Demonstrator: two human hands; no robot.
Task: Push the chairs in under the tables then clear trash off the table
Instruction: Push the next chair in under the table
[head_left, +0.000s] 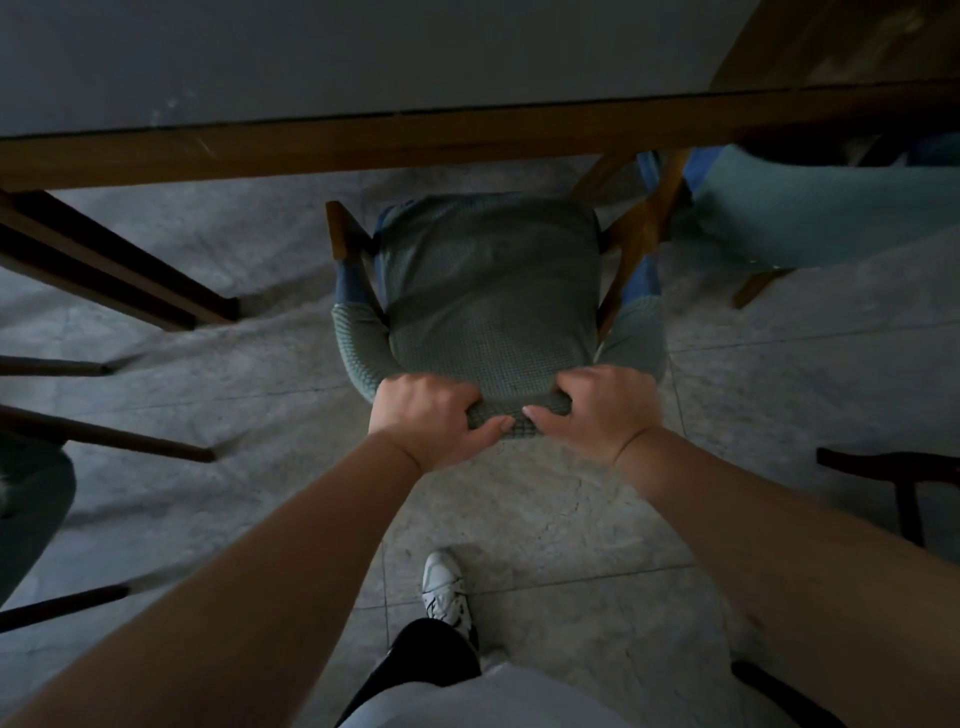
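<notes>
A chair (491, 291) with a green knitted cover and wooden arms stands just in front of the table (363, 145), its seat mostly out from under the wooden edge. My left hand (431, 415) and my right hand (597, 410) both grip the top of the chair's backrest, side by side, fingers curled over the fabric. The table top is grey with a brown wooden rim. No trash shows on the visible part of the top.
A second, light teal chair (810, 208) sits to the right, partly under the table. Dark table and chair legs (119, 280) slant in from the left. A dark chair frame (893, 483) stands at the right. My white shoe (444, 587) is on the tiled floor.
</notes>
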